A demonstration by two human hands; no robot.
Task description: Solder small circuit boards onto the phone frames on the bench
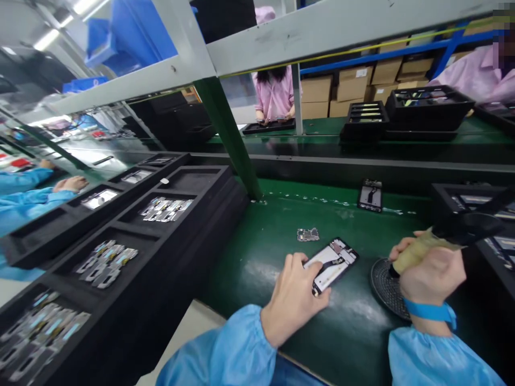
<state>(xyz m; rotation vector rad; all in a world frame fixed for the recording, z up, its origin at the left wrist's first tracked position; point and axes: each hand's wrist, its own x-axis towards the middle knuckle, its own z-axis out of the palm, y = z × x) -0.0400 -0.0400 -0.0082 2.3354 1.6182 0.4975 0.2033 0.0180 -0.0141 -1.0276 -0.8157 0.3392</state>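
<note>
My left hand (292,292) rests on the green bench mat, fingers closed on the near end of an opened phone body (336,261) that lies flat with its inner parts facing up. My right hand (430,271) is wrapped around a yellowish-handled power screwdriver (422,249), whose dark tip points down at a round black disc (386,287). A blue wrist strap circles my right wrist. A small loose circuit part (308,234) lies just beyond the phone body.
Black foam trays (120,252) with several metal parts fill the left. Another phone frame (370,195) lies farther back. Black trays (426,104) stand across the conveyor, where people in pink coats work. Blue-sleeved hands (68,184) show at far left. A green post (229,134) rises mid-bench.
</note>
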